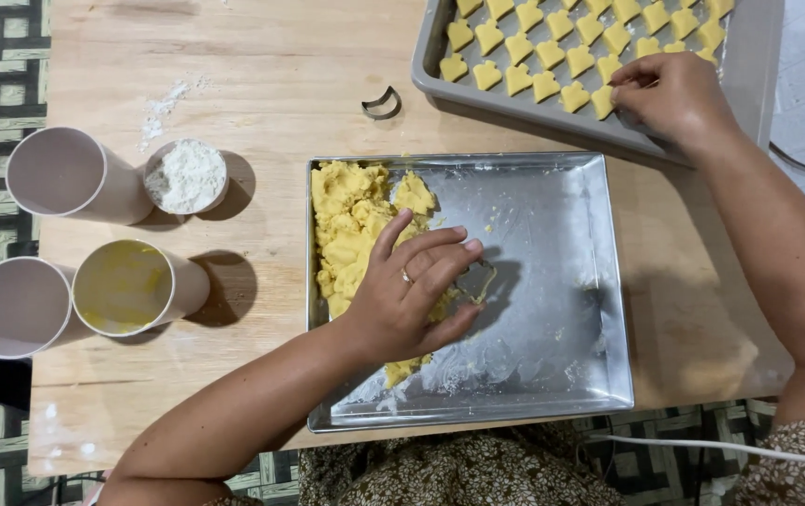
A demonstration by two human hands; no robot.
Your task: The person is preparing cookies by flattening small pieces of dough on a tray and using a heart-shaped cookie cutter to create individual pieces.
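Note:
My left hand [412,290] rests in a shiny square metal pan [562,281], fingers around a small metal cookie cutter [477,281] beside a mass of yellow dough [351,225] along the pan's left side. My right hand [670,94] reaches to the grey baking tray [749,66] at the top right, fingertips on a heart-shaped dough piece [604,101] at the end of the rows of several cut pieces [552,52].
A crescent-shaped metal cutter [382,105] lies on the wooden table [271,84]. At the left stand two pale empty cups [56,173] [14,305], a cup with yellow residue [126,286] and a small bowl of flour [185,176]. A white cable [702,447] runs near my lap.

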